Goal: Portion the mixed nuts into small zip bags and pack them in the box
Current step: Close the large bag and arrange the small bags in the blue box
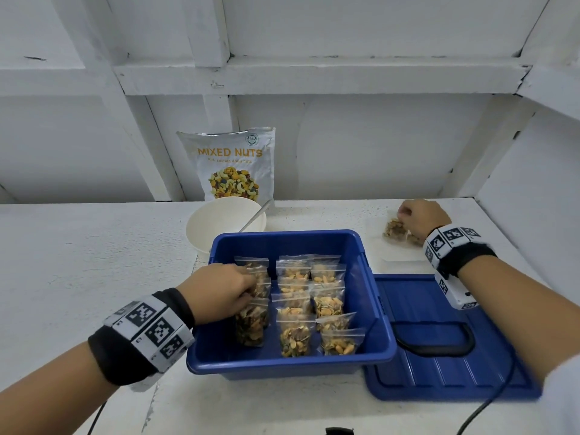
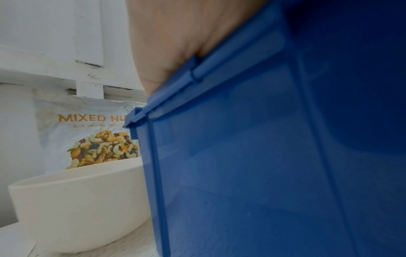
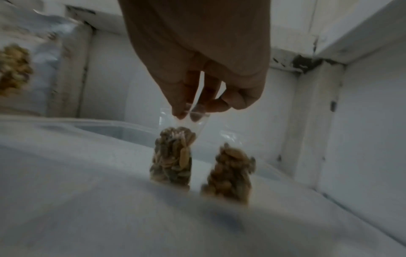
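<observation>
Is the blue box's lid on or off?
Off. The lid lies flat on the table beside the open blue box, handle up.

- Blue box (image 1: 373, 296) centre frame in head view, top open; three rows of filled zip bags (image 1: 296, 304) cover most of the floor, bare strip along its far wall.
- Left hand (image 1: 224, 291) over the left row, blocks that side.
- White bowl (image 1: 219, 221) with spoon (image 1: 255, 218) touching the box's far-left corner; mixed nuts pouch (image 1: 233, 166) upright just behind, against the wall.
- Blue lid (image 1: 439, 350) flat, just right of the box, fills lower right.
- Right hand (image 1: 420, 216) at upper right pinching a small bag (image 3: 173, 156); second bag (image 3: 230, 173) just beside it.
- Left tabletop (image 1: 78, 262) bare, open approach.
- Wall corner close right of the bags.
</observation>
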Available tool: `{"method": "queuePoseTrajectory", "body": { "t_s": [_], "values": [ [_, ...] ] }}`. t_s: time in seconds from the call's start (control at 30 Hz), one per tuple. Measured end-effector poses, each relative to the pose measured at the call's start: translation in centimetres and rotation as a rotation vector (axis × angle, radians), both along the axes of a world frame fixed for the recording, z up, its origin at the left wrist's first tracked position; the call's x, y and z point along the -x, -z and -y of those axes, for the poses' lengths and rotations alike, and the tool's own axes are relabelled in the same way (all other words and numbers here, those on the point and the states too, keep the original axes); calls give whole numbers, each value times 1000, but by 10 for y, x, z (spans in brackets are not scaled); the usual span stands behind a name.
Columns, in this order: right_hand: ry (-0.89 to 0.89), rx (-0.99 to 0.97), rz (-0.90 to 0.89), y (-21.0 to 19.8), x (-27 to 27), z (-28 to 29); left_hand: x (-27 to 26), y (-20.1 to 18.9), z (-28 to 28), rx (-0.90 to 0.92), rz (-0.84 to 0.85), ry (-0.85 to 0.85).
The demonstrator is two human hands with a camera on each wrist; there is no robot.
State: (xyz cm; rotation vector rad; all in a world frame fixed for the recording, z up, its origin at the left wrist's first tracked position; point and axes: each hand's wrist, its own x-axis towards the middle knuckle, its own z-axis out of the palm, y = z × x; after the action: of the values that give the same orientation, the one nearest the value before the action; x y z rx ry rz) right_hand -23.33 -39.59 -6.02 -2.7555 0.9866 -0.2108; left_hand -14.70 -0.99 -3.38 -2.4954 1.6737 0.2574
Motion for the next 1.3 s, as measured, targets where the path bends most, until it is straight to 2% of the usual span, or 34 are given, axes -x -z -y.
{"method": "queuePoseTrajectory", "body": {
  "t_s": [0.07, 0.17, 0.33, 0.47, 0.57, 0.77, 0.9, 1.03, 1.17, 1.3],
  "values": [
    [-75, 25, 40, -15, -1, -11, -1, -7, -1, 68, -80, -31],
    [-232, 41, 158, -47, -3, -34, -6, -27, 1, 170, -87, -61],
    [-485, 90, 276, -92, 3, -87, -9, -63, 18, 523, -62, -83],
    [-670, 40, 292, -110, 11, -130, 0, -76, 38, 758, -105, -45],
    [-772, -42, 344, -116, 18, -153, 7, -77, 47, 823, -147, -29],
    [-782, -135, 424, -119, 25, -174, 13, -76, 47, 952, -327, -13],
    [-681, -318, 432, -119, 31, -173, 13, -75, 42, 1043, -387, -73],
    [-610, -410, 410, -118, 35, -171, 14, -73, 37, 1095, -408, -132],
    [-603, -427, 448, -120, 37, -174, 16, -74, 35, 1101, -429, -129],
    [-648, -435, 503, -126, 44, -180, 16, -77, 34, 1028, -501, -147]
  ]
}}
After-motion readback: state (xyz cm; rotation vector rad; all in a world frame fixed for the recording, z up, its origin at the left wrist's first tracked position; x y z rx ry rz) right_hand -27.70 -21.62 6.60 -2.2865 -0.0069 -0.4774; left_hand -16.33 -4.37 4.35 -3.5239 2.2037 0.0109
